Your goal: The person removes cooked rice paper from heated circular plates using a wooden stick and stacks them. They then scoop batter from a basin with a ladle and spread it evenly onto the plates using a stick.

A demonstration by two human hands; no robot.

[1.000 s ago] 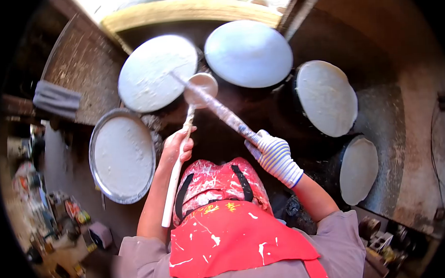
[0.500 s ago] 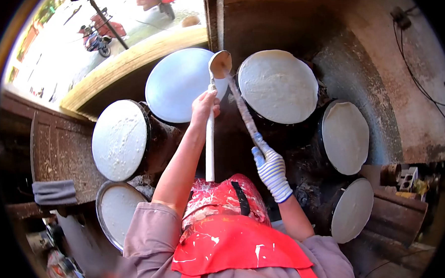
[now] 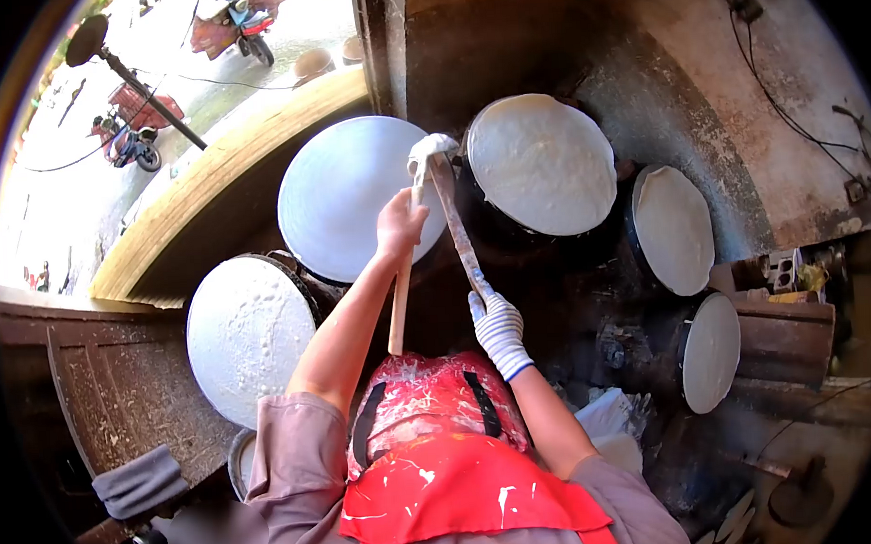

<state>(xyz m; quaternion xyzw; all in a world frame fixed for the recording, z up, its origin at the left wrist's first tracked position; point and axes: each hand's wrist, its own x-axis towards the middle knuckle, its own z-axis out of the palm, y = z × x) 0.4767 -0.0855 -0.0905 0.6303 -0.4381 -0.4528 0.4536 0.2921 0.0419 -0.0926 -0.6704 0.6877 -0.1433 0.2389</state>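
My bare left hand (image 3: 400,225) is closed round the pale handle of a ladle (image 3: 432,146), whose bowl carries white batter. My right hand (image 3: 500,335), in a striped glove, grips a long, batter-stained stick (image 3: 456,222); its far end touches or crosses the ladle's bowl. Below the ladle and my left hand lies a smooth, bluish-white round griddle (image 3: 340,198). To its right, a griddle bears a white batter sheet (image 3: 543,165) with a raised edge. Another round sheet with bubbles (image 3: 249,338) is at the left.
Two more round sheets (image 3: 672,231) (image 3: 711,352) stand at the right on dark drums. A curved wooden ledge (image 3: 227,174) borders the opening to the street, where scooters stand. A grey cloth (image 3: 140,481) hangs at the lower left. Cables run along the right wall.
The view has turned to the right, so the griddles have shifted leftward. The ladle, earlier showing its bowl, now has white batter over it, and the stick's end has come against it.
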